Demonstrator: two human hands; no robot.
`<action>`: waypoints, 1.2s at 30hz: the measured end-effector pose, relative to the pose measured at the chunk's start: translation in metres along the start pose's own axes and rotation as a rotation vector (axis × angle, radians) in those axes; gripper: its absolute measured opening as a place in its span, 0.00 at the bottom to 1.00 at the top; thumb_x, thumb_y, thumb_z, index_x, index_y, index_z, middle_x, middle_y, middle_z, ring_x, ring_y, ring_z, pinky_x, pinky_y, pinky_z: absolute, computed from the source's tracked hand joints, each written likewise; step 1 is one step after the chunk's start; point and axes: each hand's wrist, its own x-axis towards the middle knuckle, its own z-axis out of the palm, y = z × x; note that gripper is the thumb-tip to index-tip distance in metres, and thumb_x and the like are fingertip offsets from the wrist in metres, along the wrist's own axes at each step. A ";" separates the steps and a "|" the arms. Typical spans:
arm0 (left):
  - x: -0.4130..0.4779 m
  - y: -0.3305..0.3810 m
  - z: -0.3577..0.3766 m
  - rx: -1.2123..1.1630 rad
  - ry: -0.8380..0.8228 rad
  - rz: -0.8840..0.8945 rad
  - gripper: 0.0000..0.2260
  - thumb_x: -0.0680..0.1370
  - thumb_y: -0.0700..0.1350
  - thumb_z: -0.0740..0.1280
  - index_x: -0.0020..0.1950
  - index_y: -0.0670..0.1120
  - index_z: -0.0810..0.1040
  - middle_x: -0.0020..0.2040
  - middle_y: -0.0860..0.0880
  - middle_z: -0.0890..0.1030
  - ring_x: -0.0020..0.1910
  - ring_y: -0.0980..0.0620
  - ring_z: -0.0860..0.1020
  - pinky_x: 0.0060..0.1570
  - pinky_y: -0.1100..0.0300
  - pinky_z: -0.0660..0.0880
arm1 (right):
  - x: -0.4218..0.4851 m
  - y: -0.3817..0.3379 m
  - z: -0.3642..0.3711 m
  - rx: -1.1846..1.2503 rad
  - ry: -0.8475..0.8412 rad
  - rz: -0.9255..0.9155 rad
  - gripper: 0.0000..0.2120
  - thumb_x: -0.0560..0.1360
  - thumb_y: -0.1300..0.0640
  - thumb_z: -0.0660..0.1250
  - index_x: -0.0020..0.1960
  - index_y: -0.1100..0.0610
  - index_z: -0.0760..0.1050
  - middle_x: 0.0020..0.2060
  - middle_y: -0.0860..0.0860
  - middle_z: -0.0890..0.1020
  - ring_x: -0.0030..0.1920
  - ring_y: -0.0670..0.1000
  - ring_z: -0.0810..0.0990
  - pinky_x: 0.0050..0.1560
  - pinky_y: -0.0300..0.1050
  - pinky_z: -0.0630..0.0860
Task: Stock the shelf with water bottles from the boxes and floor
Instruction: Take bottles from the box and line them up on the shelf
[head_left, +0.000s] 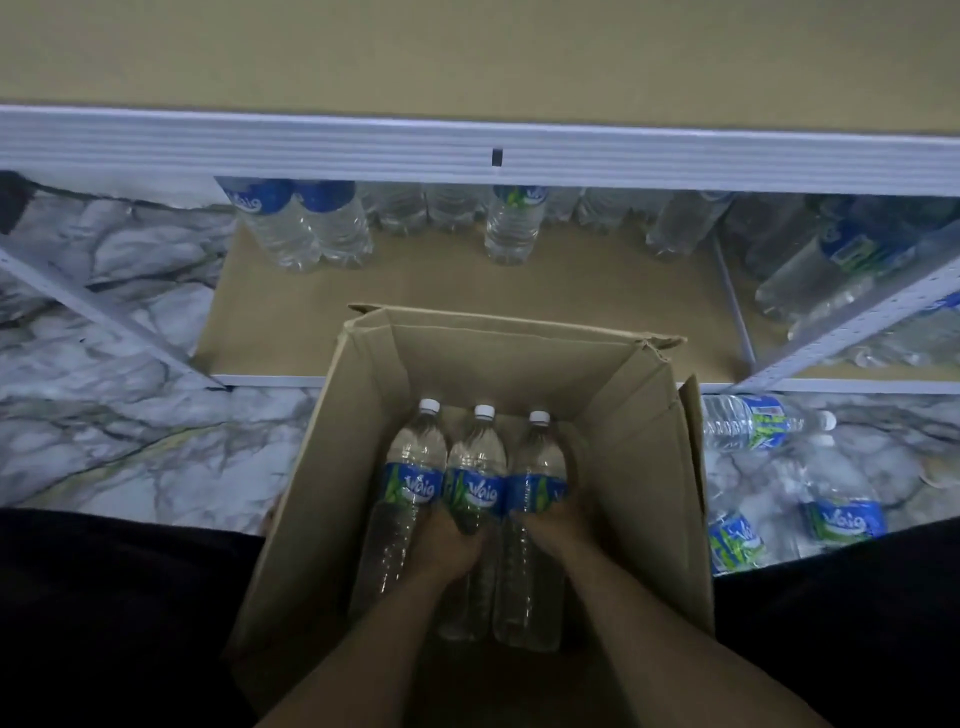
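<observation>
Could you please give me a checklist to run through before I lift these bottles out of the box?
1. Left hand grips middle bottle: ok.
2. Right hand grips right bottle: ok.
3. Left bottle held: cannot tell.
4. Caps on all three: ok.
5. Bare shelf board ahead of box: ok.
6. Floor bottles lying loose on the right: not ok.

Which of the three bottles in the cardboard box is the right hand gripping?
The rightmost clear plastic water bottle, nearest the brown cardboard box's right wall; the right hand curls round its blue label.
</observation>
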 end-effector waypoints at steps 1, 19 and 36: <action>0.005 -0.005 0.007 0.006 0.014 -0.024 0.45 0.62 0.70 0.66 0.72 0.44 0.68 0.68 0.44 0.73 0.67 0.45 0.72 0.66 0.57 0.68 | 0.007 0.006 0.004 0.007 -0.024 0.037 0.38 0.66 0.47 0.79 0.71 0.55 0.68 0.62 0.55 0.77 0.57 0.54 0.78 0.57 0.46 0.76; 0.032 0.005 0.041 -0.067 -0.042 -0.129 0.45 0.73 0.49 0.74 0.78 0.42 0.46 0.74 0.41 0.65 0.71 0.43 0.67 0.65 0.58 0.65 | 0.021 0.039 0.005 -0.164 0.163 0.047 0.52 0.59 0.39 0.81 0.73 0.60 0.62 0.69 0.59 0.69 0.68 0.59 0.71 0.63 0.51 0.73; 0.034 0.001 0.041 -0.161 0.081 -0.190 0.35 0.64 0.52 0.81 0.64 0.43 0.69 0.56 0.46 0.79 0.57 0.44 0.78 0.54 0.56 0.74 | 0.027 0.051 0.009 0.190 0.095 0.077 0.46 0.52 0.50 0.86 0.65 0.57 0.70 0.58 0.55 0.80 0.57 0.55 0.81 0.56 0.50 0.80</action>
